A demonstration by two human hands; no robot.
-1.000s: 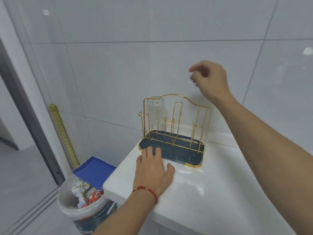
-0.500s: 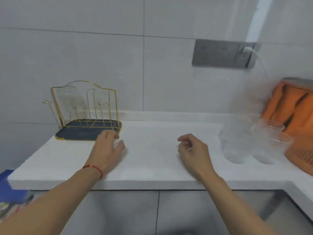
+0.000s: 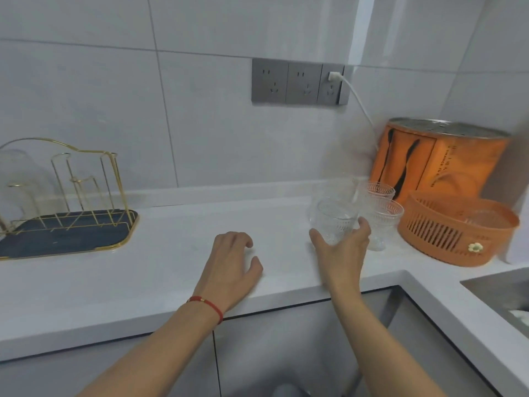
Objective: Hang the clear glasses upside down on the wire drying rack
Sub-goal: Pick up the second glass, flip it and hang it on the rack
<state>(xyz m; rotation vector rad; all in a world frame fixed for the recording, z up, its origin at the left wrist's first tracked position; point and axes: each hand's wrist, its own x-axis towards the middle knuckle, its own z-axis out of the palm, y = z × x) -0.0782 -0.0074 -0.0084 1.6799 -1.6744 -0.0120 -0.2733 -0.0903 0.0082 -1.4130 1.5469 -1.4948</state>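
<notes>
Right grip (image 3: 340,247) is curled around the lower part of the nearest glass (image 3: 335,222), thumb on one side and fingers (image 3: 363,227) on the other; contact looks made, but whether it is firmly clamped cannot be told. Left hand (image 3: 232,265) rests palm down on the desk (image 3: 143,282), fingers loosely apart, holding nothing.

The glass stands upright on the desk, touching or just beside two other ribbed glasses (image 3: 380,213), near an orange basket (image 3: 455,230). The rack (image 3: 71,202) stands well apart at the left end, with one glass (image 3: 17,181) already inverted on its far-left prong.

Risks, as judged:
- The neighbouring glasses crowd the fingers; a lift at an angle could knock one over.
- Smooth, possibly wet glass held low may slip during inversion.
- Thin prongs demand clean alignment; a miss could tip the light rack or chip the rim.

Writing: the orange bag (image 3: 446,164) behind carries a vertical print, partly readable as "A CHANGE TO"; the rest is too blurred. No other labels are legible.
</notes>
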